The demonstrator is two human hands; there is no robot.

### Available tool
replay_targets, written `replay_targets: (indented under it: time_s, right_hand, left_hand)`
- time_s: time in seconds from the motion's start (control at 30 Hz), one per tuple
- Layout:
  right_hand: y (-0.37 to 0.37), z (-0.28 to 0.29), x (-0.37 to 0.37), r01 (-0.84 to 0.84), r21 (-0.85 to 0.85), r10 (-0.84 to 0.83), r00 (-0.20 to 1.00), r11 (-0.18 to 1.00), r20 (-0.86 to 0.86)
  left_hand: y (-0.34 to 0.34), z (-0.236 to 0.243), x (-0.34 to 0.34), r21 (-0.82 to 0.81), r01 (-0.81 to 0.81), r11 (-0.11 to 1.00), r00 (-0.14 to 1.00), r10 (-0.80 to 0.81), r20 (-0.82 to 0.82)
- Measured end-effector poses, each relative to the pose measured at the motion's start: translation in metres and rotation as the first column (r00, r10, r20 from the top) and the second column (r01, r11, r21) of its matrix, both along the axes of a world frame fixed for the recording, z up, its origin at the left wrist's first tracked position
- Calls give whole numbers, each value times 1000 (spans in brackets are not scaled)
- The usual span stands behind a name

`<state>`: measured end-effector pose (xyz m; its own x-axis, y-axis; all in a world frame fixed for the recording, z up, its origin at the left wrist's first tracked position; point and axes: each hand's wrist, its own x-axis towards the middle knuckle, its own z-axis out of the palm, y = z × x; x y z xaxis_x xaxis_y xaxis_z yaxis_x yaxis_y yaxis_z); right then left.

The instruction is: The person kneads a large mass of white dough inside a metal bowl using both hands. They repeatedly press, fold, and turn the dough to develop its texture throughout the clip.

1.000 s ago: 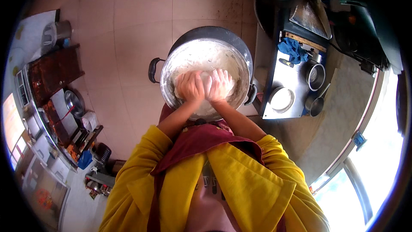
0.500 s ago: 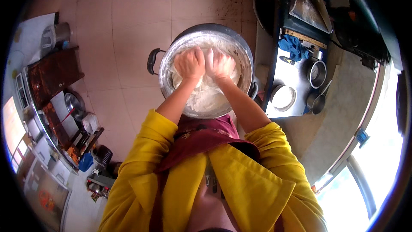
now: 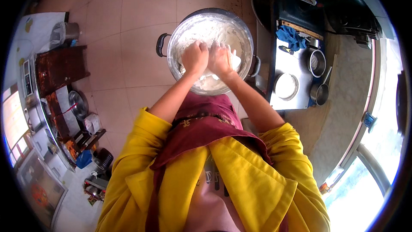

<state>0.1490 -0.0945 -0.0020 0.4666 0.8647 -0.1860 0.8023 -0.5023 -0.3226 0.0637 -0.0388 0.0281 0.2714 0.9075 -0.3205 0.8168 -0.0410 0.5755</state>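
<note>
Both my hands are inside a deep metal pot (image 3: 175, 66) with two side handles, its inner wall coated with flour. My left hand (image 3: 196, 56) is closed in a fist on the white dough (image 3: 210, 83). Beside it, my right hand (image 3: 220, 59) curls around the dough, and a pale lump of it shows by the outer edge of that hand. The two hands nearly touch. Loose white flour (image 3: 210, 28) covers the far part of the pot. What lies under my palms is hidden.
On the right, a counter bears a round pan of white stuff (image 3: 286, 86), two small metal pots (image 3: 316, 63), a blue cloth (image 3: 292, 37) and a yellow-black handled tool (image 3: 286, 50). At left stand a reddish-brown cabinet (image 3: 61, 69) and a metal basin lid (image 3: 78, 105). Tiled floor (image 3: 146, 51) surrounds the pot.
My hands have drawn back from the middle of the pot toward its near side, baring more flour beyond them. My right hand has turned slightly. The whole view has shifted.
</note>
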Motion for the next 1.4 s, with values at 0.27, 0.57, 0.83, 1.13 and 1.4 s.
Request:
replay_targets:
  time_s: [0.27, 0.57, 0.83, 1.13, 1.4]
  right_hand:
    - [-38, 11, -14, -11, 299, 18, 1000, 954, -20]
    - [-17, -3, 4, -40, 334, 53, 998, 942, -30]
    - [24, -18, 35, -41, 261, 81, 986, 964, -147]
    - [47, -27, 41, 100, 63, -95, 992, 993, -78]
    - [41, 1, 52, -144, -61, 125, 959, 988, -254]
  left_hand:
    - [-48, -26, -20, 355, 12, 935, 995, -47, 89]
    - [-17, -40, -16, 380, 146, 913, 970, -208, 128]
    - [22, -52, 5, 396, 198, 897, 969, -240, 60]
    - [46, -51, 23, 422, 184, 888, 980, -198, -10]
    - [42, -25, 17, 75, 105, 992, 994, -105, -3]
